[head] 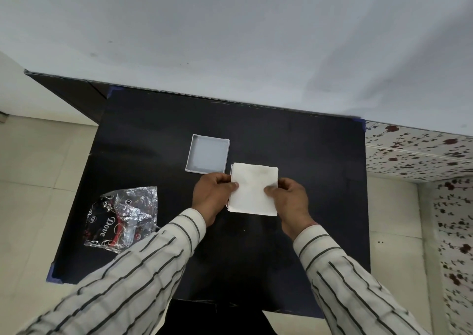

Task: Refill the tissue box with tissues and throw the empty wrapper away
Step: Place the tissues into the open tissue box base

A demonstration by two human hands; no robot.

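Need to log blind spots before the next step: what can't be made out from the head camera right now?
- Tissue box body: head view, covered by the tissue stack; only a left edge shows.
- Whether the stack is seated: cannot tell.
- Wrapper: its near corner is hidden by the left sleeve.
- Left hand and right hand fingers under the stack: hidden.

A table fills the middle of the picture. A stack of tissues sits in the middle of it, with the left hand on its left edge and the right hand on its right edge. An open box part lies just above and left of the stack. The wrapper lies at the lower left of the table, well apart from both.
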